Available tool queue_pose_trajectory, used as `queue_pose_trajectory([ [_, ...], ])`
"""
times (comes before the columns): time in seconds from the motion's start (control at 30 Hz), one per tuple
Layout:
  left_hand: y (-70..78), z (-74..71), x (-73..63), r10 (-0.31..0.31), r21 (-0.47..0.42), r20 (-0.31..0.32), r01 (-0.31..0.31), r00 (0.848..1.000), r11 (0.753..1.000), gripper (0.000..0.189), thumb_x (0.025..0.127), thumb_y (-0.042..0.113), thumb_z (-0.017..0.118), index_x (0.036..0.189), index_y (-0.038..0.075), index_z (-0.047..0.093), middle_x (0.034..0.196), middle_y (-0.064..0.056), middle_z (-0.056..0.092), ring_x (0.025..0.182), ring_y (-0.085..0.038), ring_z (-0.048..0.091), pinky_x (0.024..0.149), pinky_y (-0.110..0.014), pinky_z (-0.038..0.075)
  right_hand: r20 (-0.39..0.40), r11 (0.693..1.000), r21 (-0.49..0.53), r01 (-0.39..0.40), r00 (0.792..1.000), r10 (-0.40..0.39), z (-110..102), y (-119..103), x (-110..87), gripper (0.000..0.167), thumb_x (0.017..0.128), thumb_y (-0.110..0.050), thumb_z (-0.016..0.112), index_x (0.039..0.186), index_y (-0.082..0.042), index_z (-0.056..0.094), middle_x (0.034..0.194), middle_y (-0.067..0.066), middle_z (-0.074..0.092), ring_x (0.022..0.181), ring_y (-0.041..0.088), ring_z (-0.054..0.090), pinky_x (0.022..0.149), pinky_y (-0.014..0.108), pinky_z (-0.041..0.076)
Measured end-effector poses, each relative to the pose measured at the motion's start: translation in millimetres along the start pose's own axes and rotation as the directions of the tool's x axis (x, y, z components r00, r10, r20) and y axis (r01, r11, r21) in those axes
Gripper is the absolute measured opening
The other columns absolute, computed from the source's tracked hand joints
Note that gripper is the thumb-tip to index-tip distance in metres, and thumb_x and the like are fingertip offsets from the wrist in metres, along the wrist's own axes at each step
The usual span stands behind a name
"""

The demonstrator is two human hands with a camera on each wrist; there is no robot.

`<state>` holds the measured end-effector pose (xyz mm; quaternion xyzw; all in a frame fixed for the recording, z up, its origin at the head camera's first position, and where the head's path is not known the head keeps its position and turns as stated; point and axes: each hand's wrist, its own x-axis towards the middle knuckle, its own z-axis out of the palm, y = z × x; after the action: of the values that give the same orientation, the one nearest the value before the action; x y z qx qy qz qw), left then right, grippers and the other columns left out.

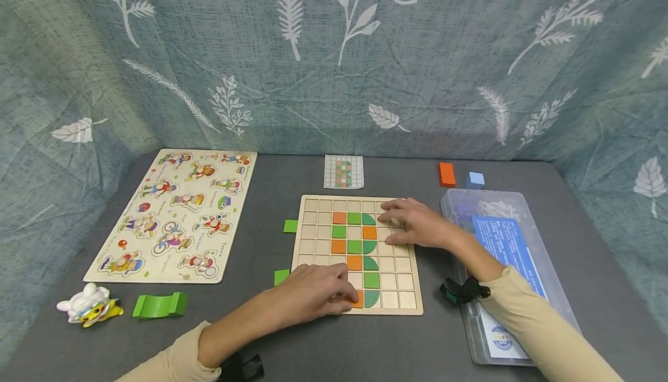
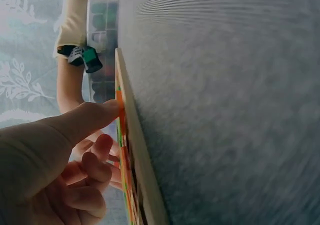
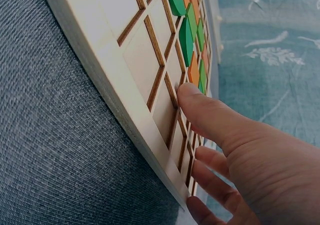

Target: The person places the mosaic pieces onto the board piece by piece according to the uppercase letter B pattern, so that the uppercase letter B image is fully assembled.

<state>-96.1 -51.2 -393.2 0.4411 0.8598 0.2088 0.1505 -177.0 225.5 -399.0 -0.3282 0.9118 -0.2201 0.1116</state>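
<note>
A wooden grid board [image 1: 318, 199] lies on the table with orange, green and two-tone curved tiles set in its squares. Over its near edge, my left hand [image 1: 308, 290] touches an orange tile [image 1: 357, 302] in the bottom row. The left wrist view shows that thumb [image 2: 95, 114] straight against the tile, the other fingers loosely bent. My right hand [image 1: 417, 224] rests with spread fingers on the board's upper right, holding nothing. Its thumb [image 3: 205, 102] touches the bare grid beside the tiles. The left hand hides some lower-left squares.
Behind the board lies a small pattern card [image 1: 334, 182]. Green tiles [image 1: 290, 226] sit by its left edge. A picture puzzle [image 1: 206, 243], a toy figure [image 1: 94, 306] and a green block [image 1: 159, 305] are left; a plastic case [image 1: 472, 335], a red block [image 1: 446, 175] and a blue cube [image 1: 475, 180] right.
</note>
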Motion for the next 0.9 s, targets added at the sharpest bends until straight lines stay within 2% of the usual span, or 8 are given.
queue_pose_trajectory([
  [0.3,0.4,4.6,0.3,0.012,0.064,-0.053,-0.008,0.999,0.998,0.010,0.089,0.027,0.069,0.097,0.025,0.075,0.082,0.011,0.055,0.060,0.005,0.040,0.048,-0.015,0.031,0.001,1.000,-0.007,-0.003,1.000,0.003,0.2,0.8,-0.2,0.045,0.087,-0.028,0.072,0.126,-0.005,0.064,0.142,0.021,0.050,0.127,0.041,0.047,0.100,0.056,0.040],
  [0.47,-9.9,-8.5,-5.8,-0.045,0.001,-0.101,0.045,0.994,0.999,0.014,0.090,0.031,0.068,0.099,0.024,0.076,0.085,0.011,0.060,0.061,0.005,0.042,0.050,-0.016,0.033,0.008,1.000,0.001,0.002,1.000,-0.002,1.8,1.0,0.4,0.046,0.087,-0.028,0.071,0.126,-0.005,0.063,0.142,0.021,0.050,0.129,0.041,0.046,0.104,0.058,0.037],
  [0.53,-23.9,-19.5,-10.5,-0.105,-0.035,-0.162,0.101,0.981,0.994,0.017,0.090,0.034,0.068,0.100,0.024,0.076,0.088,0.011,0.064,0.062,0.004,0.045,0.051,-0.016,0.035,0.010,1.000,-0.001,0.003,1.000,-0.003,3.0,1.9,0.6,0.046,0.087,-0.029,0.071,0.127,-0.005,0.063,0.142,0.021,0.050,0.128,0.041,0.047,0.103,0.057,0.038],
  [0.57,-33.4,-25.3,-13.0,-0.135,-0.045,-0.204,0.129,0.969,0.991,0.018,0.090,0.035,0.068,0.101,0.023,0.076,0.089,0.010,0.065,0.063,0.003,0.046,0.051,-0.017,0.036,0.009,1.000,-0.002,0.002,1.000,-0.002,3.2,2.0,0.7,0.046,0.087,-0.029,0.072,0.127,-0.005,0.064,0.142,0.021,0.050,0.128,0.041,0.047,0.101,0.057,0.039],
  [0.67,-67.6,-40.0,-22.1,-0.255,-0.091,-0.320,0.239,0.912,0.967,0.022,0.090,0.031,0.069,0.107,0.018,0.075,0.094,0.004,0.068,0.066,-0.001,0.052,0.055,-0.020,0.041,0.003,1.000,-0.001,0.004,1.000,-0.004,3.3,2.8,1.0,0.046,0.087,-0.028,0.072,0.126,-0.005,0.064,0.142,0.021,0.050,0.128,0.040,0.047,0.102,0.056,0.038],
  [0.73,-89.8,-45.6,-28.3,-0.325,-0.149,-0.341,0.290,0.882,0.945,0.026,0.090,0.026,0.069,0.113,0.013,0.072,0.099,-0.003,0.069,0.068,-0.004,0.054,0.058,-0.023,0.043,0.001,1.000,0.002,0.006,1.000,-0.006,2.6,2.7,1.2,0.046,0.087,-0.028,0.072,0.126,-0.005,0.064,0.142,0.021,0.050,0.128,0.039,0.047,0.102,0.056,0.038],
  [0.8,-107.2,-47.7,-33.6,-0.369,-0.205,-0.310,0.318,0.876,0.926,0.032,0.090,0.022,0.069,0.119,0.008,0.068,0.104,-0.010,0.067,0.070,-0.007,0.055,0.061,-0.025,0.044,0.002,1.000,0.004,0.009,1.000,-0.009,2.0,2.8,1.6,0.046,0.087,-0.028,0.072,0.126,-0.005,0.064,0.142,0.021,0.050,0.129,0.040,0.047,0.103,0.057,0.037],
  [0.9,-120.8,-47.6,-36.9,-0.384,-0.259,-0.230,0.324,0.894,0.910,0.041,0.090,0.023,0.069,0.126,0.004,0.063,0.109,-0.015,0.062,0.071,-0.009,0.054,0.064,-0.026,0.045,0.001,1.000,0.009,0.005,1.000,-0.005,0.4,2.3,1.6,0.047,0.086,-0.028,0.073,0.126,-0.005,0.064,0.142,0.021,0.049,0.129,0.041,0.046,0.103,0.057,0.037],
])
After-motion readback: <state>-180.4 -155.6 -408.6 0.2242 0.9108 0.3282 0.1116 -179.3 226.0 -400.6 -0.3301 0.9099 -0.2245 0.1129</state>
